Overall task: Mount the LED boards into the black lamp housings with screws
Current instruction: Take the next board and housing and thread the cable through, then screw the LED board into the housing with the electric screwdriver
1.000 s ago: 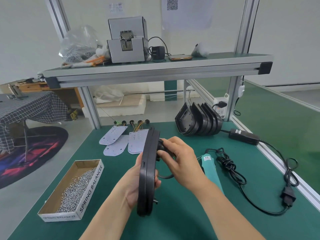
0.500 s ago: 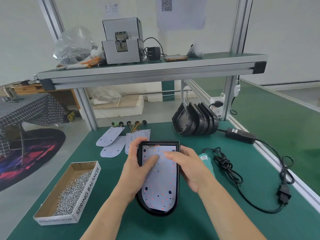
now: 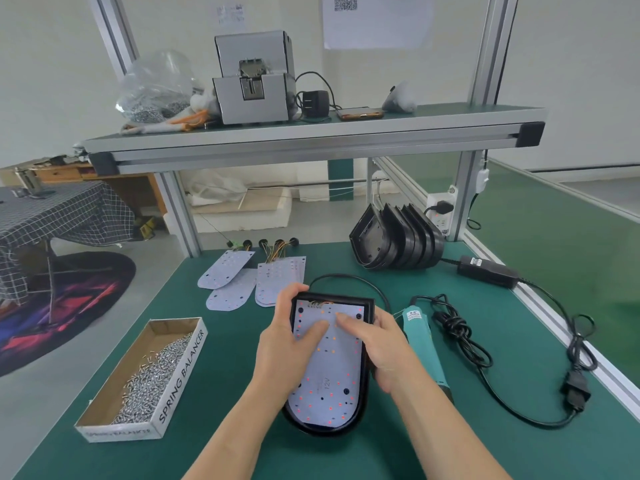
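Note:
A black lamp housing (image 3: 362, 389) lies flat on the green bench in front of me, open side up. A white LED board (image 3: 327, 372) with red and orange dots sits inside it. My left hand (image 3: 287, 344) grips the housing's left wall, fingers curled over its top corner and thumb pressing the board. My right hand (image 3: 377, 344) holds the right wall, its fingers lying on the board. A black cable (image 3: 349, 278) loops out behind the housing.
Spare LED boards (image 3: 256, 278) with wires lie behind. A stack of black housings (image 3: 398, 242) stands at the back right. A cardboard box of screws (image 3: 149, 372) sits left. A teal electric screwdriver (image 3: 422, 344) with cord (image 3: 485, 368) lies right of my right hand.
The housing, held on edge a second ago, was turned flat onto the bench with the board facing up. Both hands now press the board near its top end.

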A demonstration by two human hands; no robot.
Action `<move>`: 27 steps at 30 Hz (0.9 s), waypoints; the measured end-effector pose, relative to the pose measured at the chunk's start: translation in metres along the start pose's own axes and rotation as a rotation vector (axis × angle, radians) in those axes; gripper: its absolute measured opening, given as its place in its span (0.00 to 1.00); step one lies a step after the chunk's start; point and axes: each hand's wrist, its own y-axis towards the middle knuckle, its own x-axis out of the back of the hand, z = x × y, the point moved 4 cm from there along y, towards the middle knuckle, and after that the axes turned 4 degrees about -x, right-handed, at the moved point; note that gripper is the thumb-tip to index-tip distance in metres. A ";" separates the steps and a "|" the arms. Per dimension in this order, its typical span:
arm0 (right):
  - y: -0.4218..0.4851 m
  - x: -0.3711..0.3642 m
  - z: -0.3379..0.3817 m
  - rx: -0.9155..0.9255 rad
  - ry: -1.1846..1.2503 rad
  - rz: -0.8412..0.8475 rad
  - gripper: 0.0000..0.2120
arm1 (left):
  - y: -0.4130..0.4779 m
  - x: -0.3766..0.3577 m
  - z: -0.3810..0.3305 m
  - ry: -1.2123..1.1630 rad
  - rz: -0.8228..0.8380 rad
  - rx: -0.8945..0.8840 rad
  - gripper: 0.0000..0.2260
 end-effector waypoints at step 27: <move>-0.010 0.021 -0.059 -0.043 -0.553 -0.300 0.09 | 0.041 0.177 0.124 1.146 0.128 0.481 0.10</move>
